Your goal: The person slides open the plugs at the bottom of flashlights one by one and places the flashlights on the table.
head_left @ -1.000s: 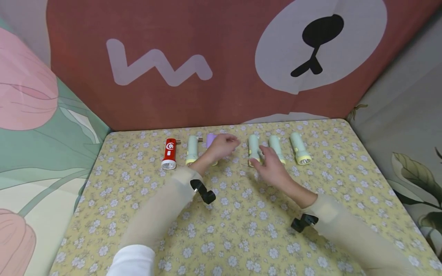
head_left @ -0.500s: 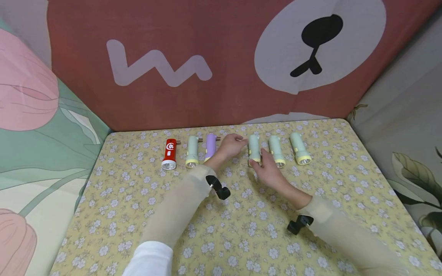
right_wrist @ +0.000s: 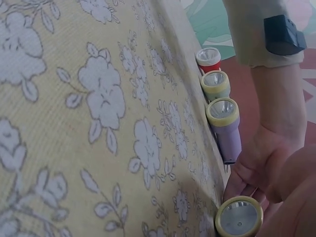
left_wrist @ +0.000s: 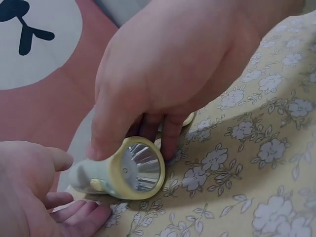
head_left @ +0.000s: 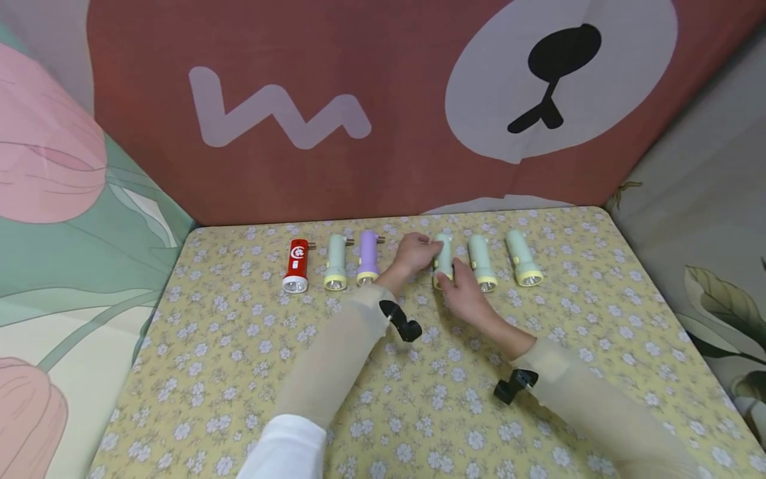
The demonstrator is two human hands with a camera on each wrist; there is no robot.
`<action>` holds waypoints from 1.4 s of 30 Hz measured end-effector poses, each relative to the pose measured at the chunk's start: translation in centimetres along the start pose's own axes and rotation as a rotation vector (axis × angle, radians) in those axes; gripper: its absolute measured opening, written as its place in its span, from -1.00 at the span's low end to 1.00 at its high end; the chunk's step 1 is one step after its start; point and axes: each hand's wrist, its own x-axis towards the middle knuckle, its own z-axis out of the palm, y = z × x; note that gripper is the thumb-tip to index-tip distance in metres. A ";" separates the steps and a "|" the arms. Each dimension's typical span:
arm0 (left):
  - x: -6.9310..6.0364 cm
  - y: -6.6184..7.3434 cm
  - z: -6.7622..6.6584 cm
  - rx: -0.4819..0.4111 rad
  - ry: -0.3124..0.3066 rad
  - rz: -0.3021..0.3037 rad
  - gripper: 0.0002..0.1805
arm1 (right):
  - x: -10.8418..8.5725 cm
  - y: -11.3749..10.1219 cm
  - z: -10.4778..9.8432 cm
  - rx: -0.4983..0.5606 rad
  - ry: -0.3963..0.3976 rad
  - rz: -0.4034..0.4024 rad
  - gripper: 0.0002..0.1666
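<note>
A pale green flashlight (head_left: 445, 262) with a yellow head lies on the floral cloth between both hands. My right hand (head_left: 468, 293) pinches it near the head. In the left wrist view, the right thumb lies on one side of the flashlight (left_wrist: 142, 170) and the fingers pass behind the other. My left hand (head_left: 416, 255) reaches the flashlight's back end from the left. There the left thumb and fingers (left_wrist: 81, 215) are spread around the body, touching or nearly touching it. Its lens faces the right wrist camera, where part of the body is hidden by the hands.
Left of the hands lie a red flashlight (head_left: 296, 263), a green flashlight (head_left: 336, 259) and a purple flashlight (head_left: 368, 253), their plug prongs pointing right. Two more green ones, a nearer flashlight (head_left: 481, 258) and a farther flashlight (head_left: 522, 255), lie right. Behind stands a brown-red fabric wall (head_left: 395, 173).
My left hand has moved right, from beside the purple flashlight to the back end of the green one, uncovering the purple flashlight. The right hand has shifted slightly and stays at the green one.
</note>
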 end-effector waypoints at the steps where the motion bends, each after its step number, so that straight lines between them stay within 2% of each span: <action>1: 0.0 0.0 0.1 0.009 0.007 -0.001 -0.47 | 0.0 0.1 0.1 -0.005 0.009 -0.007 -0.50; 5: 0.2 0.1 0.6 0.043 0.017 -0.015 -0.57 | 0.1 0.3 0.4 -0.021 0.049 -0.037 -0.59; 10: 0.5 0.2 1.0 0.059 0.007 -0.055 -0.70 | 0.1 0.6 0.7 -0.024 0.055 -0.046 -0.47; 17: 0.1 0.5 1.2 0.005 0.011 -0.087 -0.70 | 0.1 0.7 0.8 -0.010 0.065 -0.035 -0.39; 22: 0.0 0.5 1.0 -0.036 -0.011 -0.107 -0.67 | 0.2 0.6 0.8 0.011 0.085 -0.026 -0.38; 31: 0.0 0.1 0.5 -0.133 -0.031 -0.089 -0.65 | -0.3 0.3 0.9 0.094 0.101 -0.022 -0.37; 38: -0.7 0.8 -0.3 -0.258 -0.057 -0.064 -0.51 | -0.8 0.0 0.4 0.216 0.124 0.009 -0.29; 42: -0.9 1.2 -1.1 -0.268 -0.087 -0.042 -0.46 | -1.0 -0.4 -0.1 0.260 0.120 0.000 -0.27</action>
